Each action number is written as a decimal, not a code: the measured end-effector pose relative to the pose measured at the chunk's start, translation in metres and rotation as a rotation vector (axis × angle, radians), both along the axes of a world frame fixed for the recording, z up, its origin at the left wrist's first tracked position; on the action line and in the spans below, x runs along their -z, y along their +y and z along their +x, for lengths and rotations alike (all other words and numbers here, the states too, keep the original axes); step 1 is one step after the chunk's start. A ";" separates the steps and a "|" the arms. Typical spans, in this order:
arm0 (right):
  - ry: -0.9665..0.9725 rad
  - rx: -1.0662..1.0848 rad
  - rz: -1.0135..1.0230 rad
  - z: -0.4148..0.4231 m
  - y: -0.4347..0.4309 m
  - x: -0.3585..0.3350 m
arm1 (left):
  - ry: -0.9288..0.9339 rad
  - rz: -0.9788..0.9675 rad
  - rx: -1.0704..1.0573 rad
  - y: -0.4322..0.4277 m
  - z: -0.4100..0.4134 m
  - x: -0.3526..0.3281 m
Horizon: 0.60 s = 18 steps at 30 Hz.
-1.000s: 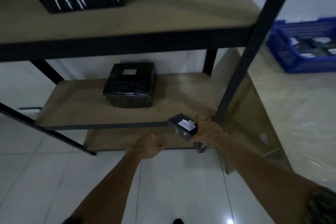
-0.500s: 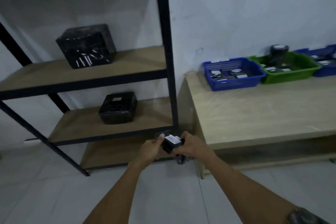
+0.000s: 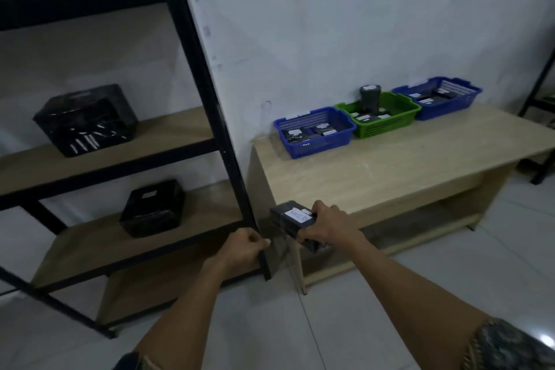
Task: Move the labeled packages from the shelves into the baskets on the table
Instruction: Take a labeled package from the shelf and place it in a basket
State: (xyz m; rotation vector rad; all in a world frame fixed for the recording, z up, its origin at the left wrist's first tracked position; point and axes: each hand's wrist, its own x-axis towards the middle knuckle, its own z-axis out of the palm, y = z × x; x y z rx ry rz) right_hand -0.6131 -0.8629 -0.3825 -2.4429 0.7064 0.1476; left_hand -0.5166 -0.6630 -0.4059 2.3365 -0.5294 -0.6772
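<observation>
My right hand (image 3: 326, 227) grips a small black package (image 3: 289, 218) with a white handwritten label, held in front of the table's left end. My left hand (image 3: 243, 248) is curled beside it, holding nothing, apart from the package. On the wooden table (image 3: 390, 171) stand three baskets: a blue basket (image 3: 313, 132), a green basket (image 3: 380, 114) and a second blue basket (image 3: 438, 96), each with labeled packages inside. A black package (image 3: 153, 207) sits on the lower shelf and a larger black package (image 3: 87, 120) on the shelf above.
The black metal shelf upright (image 3: 210, 117) stands just left of my hands. A tall dark cylinder (image 3: 370, 96) rises from the green basket. Another rack's leg (image 3: 540, 171) is at the far right. White floor tiles (image 3: 300, 324) lie below.
The view swung up and right from the shelves toward the table. My left hand let go of the package, which my right hand now holds alone.
</observation>
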 end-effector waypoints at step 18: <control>-0.039 0.282 0.047 -0.084 -0.282 -0.005 | -0.116 0.204 0.284 -0.278 -0.018 -0.002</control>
